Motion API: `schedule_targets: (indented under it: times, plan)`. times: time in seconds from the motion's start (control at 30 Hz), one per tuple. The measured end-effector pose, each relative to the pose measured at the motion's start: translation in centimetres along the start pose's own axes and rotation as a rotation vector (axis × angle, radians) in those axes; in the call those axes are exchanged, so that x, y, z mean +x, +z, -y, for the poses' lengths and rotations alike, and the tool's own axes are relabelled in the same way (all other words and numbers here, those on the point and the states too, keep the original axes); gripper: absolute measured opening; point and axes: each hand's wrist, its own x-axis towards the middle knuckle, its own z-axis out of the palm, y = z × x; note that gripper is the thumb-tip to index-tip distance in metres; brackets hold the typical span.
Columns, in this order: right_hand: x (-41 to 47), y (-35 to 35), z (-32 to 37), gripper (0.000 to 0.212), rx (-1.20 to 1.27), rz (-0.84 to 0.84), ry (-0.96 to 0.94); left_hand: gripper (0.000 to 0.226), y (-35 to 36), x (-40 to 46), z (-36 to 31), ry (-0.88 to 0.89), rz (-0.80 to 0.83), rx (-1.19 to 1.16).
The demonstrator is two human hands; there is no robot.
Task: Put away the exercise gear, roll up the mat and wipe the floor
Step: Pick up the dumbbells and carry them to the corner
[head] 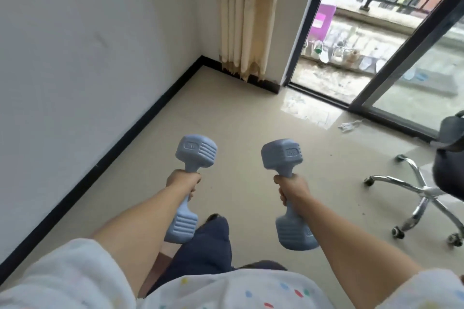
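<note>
I hold two pale blue dumbbells out in front of me above the beige tiled floor (226,113). My left hand (183,182) grips the handle of the left dumbbell (195,152), whose far head points toward the wall corner. My right hand (291,187) is closed around the handle of the right dumbbell (281,154), held almost parallel to the first. Each dumbbell's near head hangs below my wrist, over my dark trouser leg. No mat or cloth is in view.
A white wall with a black skirting board (125,144) runs along the left. A beige curtain (243,15) hangs in the corner beside an open sliding door (401,57) to a balcony. An office chair with a chrome wheeled base (421,195) stands at the right.
</note>
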Motion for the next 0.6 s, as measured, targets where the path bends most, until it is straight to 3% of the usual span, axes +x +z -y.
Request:
schedule_targets:
  times: [0.23, 0.6]
  plan:
    - [10.6, -0.2, 13.2, 0.012, 0.138, -0.044, 0.037, 0.010, -2.0, 10.0, -17.3, 0.078, 0.063, 0.108]
    - [32.3, -6.8, 31.4, 0.011, 0.103, -0.063, 0.023, 0.007, 3.3, 24.7, -38.7, 0.072, 0.090, 0.149]
